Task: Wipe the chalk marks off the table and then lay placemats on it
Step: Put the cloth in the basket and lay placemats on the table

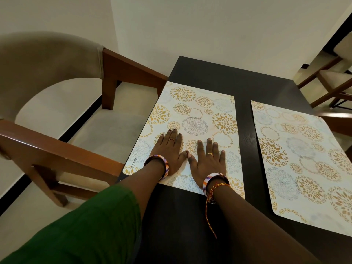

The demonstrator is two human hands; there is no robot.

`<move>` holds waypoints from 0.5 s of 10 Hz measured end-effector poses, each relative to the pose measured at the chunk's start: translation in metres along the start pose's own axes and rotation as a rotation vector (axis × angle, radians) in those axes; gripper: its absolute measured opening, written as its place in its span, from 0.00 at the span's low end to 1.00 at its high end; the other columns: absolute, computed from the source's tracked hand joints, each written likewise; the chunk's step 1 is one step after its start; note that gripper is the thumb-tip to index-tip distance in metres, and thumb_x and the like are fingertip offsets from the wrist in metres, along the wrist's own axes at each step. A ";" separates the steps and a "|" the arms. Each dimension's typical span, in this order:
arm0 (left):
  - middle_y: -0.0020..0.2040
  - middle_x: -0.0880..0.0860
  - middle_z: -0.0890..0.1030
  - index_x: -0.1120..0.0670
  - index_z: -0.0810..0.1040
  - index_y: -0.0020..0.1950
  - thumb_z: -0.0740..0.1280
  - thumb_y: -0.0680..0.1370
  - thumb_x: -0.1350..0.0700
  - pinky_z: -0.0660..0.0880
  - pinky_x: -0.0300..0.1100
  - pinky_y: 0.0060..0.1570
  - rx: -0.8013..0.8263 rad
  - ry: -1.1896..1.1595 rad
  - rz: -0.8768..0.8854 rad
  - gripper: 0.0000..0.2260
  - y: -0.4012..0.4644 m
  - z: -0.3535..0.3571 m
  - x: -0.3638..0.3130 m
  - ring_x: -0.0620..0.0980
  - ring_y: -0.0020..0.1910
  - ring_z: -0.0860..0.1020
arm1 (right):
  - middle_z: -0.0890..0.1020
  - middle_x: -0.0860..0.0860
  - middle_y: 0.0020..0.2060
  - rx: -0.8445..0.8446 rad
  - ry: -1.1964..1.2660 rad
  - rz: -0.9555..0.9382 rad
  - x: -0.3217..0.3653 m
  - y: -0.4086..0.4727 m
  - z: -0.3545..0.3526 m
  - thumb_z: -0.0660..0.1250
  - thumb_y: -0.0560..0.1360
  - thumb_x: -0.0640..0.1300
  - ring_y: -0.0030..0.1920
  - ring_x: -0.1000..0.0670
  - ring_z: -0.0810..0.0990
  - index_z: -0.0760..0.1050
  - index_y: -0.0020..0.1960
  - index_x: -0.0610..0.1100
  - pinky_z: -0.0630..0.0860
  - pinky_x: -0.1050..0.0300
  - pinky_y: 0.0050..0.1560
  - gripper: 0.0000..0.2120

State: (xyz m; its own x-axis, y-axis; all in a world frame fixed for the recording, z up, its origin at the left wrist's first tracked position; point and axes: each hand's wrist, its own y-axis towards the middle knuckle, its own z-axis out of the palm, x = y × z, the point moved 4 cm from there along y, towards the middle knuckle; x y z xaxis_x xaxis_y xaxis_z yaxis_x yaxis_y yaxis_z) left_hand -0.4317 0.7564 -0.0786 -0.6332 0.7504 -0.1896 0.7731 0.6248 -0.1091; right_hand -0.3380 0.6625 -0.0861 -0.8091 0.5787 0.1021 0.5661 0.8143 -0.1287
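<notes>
Two white placemats with gold and grey flower circles lie on the dark table [224, 77]. The left placemat [198, 111] lies along the table's left edge. My left hand [168, 149] and my right hand [208, 159] rest flat on its near half, side by side, fingers spread, thumbs touching. Neither hand holds anything. The right placemat [301, 159] lies apart from it, with a dark strip of table between them. No chalk marks show on the visible table top.
A wooden chair with a beige seat [76, 119] stands against the table's left side. Another wooden chair [335, 79] is at the far right. A pale wall runs behind the table's far edge.
</notes>
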 end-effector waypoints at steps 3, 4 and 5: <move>0.78 0.56 0.42 0.57 0.43 0.77 0.47 0.81 0.43 0.40 0.47 0.75 -0.001 0.004 -0.014 0.29 0.001 -0.001 0.001 0.52 0.77 0.40 | 0.38 0.47 0.76 -0.003 0.013 -0.007 0.000 0.001 -0.001 0.42 0.79 0.60 0.76 0.45 0.37 0.38 0.77 0.49 0.34 0.46 0.73 0.31; 0.78 0.56 0.42 0.57 0.43 0.77 0.47 0.81 0.43 0.40 0.47 0.75 0.001 0.008 -0.012 0.29 0.001 0.000 0.001 0.52 0.77 0.40 | 0.39 0.46 0.76 -0.003 0.016 -0.002 0.000 0.001 -0.001 0.42 0.79 0.61 0.76 0.44 0.37 0.39 0.77 0.49 0.35 0.46 0.73 0.31; 0.78 0.55 0.42 0.57 0.43 0.77 0.47 0.81 0.43 0.40 0.47 0.75 0.002 0.010 -0.008 0.29 0.002 -0.001 0.002 0.52 0.77 0.40 | 0.39 0.46 0.76 0.000 0.030 -0.002 0.001 0.000 0.000 0.42 0.80 0.60 0.76 0.44 0.37 0.39 0.77 0.49 0.35 0.45 0.73 0.31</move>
State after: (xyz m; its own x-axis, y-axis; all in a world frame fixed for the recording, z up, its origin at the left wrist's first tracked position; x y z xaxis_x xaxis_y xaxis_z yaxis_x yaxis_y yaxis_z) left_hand -0.4315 0.7593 -0.0782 -0.6394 0.7477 -0.1790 0.7683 0.6300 -0.1128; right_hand -0.3386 0.6634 -0.0855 -0.8051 0.5784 0.1317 0.5646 0.8152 -0.1288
